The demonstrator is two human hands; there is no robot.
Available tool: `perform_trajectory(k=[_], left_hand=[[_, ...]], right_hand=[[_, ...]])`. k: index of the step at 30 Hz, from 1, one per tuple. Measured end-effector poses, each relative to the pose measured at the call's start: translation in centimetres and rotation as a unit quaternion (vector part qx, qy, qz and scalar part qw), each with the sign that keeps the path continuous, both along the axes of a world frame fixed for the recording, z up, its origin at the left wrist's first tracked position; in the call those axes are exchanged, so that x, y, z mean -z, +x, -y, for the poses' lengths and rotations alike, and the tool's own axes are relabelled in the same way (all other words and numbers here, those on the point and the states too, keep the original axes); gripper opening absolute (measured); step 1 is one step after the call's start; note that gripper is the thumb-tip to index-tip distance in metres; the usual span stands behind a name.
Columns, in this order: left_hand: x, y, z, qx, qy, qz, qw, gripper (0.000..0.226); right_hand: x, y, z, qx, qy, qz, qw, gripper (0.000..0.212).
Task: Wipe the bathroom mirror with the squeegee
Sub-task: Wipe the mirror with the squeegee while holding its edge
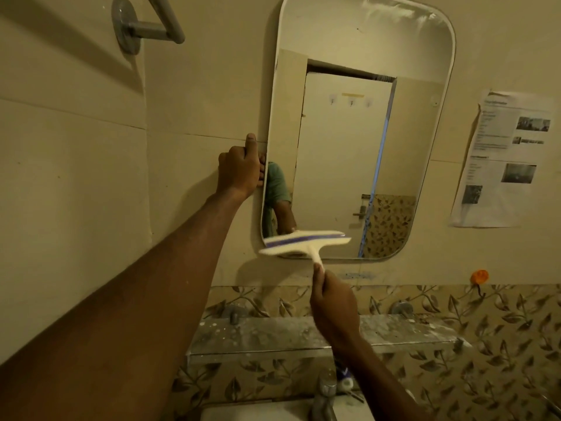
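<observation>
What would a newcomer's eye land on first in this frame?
The rounded mirror, centre frame, and the blurred white squeegee across its lower left corner, gripped by the right hand. The left hand holds the mirror's left edge; a printed sheet hangs to the right.

Bare left arm reaches up & fwd, nearly straight, left hand (239, 171) curled round the left edge of the white-rimmed rounded wall mirror (349, 147) w/ thumb pointing up, while the right hand (334, 308), lower down, grips the handle of the white blue-striped plastic squeegee (303, 243).
</observation>
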State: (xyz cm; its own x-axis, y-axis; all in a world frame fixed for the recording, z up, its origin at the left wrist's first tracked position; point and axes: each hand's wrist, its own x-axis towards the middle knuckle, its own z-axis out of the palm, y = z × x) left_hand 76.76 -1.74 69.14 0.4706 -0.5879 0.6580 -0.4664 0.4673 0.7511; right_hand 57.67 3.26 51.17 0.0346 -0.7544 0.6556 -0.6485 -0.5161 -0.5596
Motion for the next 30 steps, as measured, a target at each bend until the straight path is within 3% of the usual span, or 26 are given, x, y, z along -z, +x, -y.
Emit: perform_trajectory(k=[5,9,13,21,27,30], left_hand=[[-0.1,-0.2,-0.3,0.004,-0.008,-0.005,1.0,0.061],[0.0,-0.2,-0.3,0.002,-0.007,-0.005,1.0,0.063],[0.0,-0.3,-0.4,0.004,-0.011,-0.011,1.0,0.064],[-0.1,-0.4,-1.0,0.017,-0.006,-0.016,1.0,0.065],[0.0,-0.3,-0.8,0.005,0.004,-0.012,1.0,0.067],[0.0,-0.6,-1.1,0.011,0.005,-0.018,1.0,0.065]], right_hand=[[-6.7,-0.3,1.5,0.001,-0.074,0.065,0.995,0.046],[-1.2,0.2,1.6,-0.009,-0.036,0.091,0.995,0.045],[2.5,-0.4,0.4,0.006,0.006,0.061,0.998,0.043],[-10.6,0.5,1.3,-0.015,-0.089,0.095,0.991,0.047],[0.7,0.2,1.0,-0.006,0.011,0.068,0.998,0.046],[2.6,-0.4,0.2,0.006,0.022,0.06,0.998,0.049]])
